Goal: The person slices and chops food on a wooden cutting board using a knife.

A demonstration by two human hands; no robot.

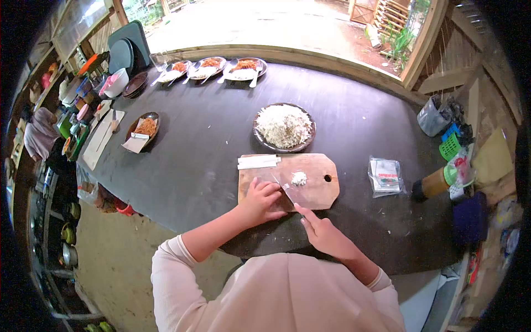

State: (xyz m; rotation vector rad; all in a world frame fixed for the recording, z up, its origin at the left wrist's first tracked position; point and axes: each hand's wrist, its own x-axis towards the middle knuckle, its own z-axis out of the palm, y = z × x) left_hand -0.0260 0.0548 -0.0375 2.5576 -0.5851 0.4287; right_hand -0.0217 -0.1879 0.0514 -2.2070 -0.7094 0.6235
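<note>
On a wooden cutting board (323, 193), my right hand (322, 232) grips a knife (298, 198) whose blade points up and to the left. My left hand (260, 202) rests on the board's left part with its fingers bent, close to the blade; whatever lies under the fingers is hidden. A small heap of chopped white bits (298, 178) sits right of the blade. White strips (258, 161) lie along the board's upper left edge. Just behind the board stands a round dark plate (258, 138) piled with shredded white food (284, 126).
Three plates of food (244, 68) line the far edge. A dark bowl (156, 131) with orange shreds is at the left. A plastic-wrapped pack (386, 176) and a brown-bodied jar (434, 183) lie at the right. Another person (41, 133) is at the far left.
</note>
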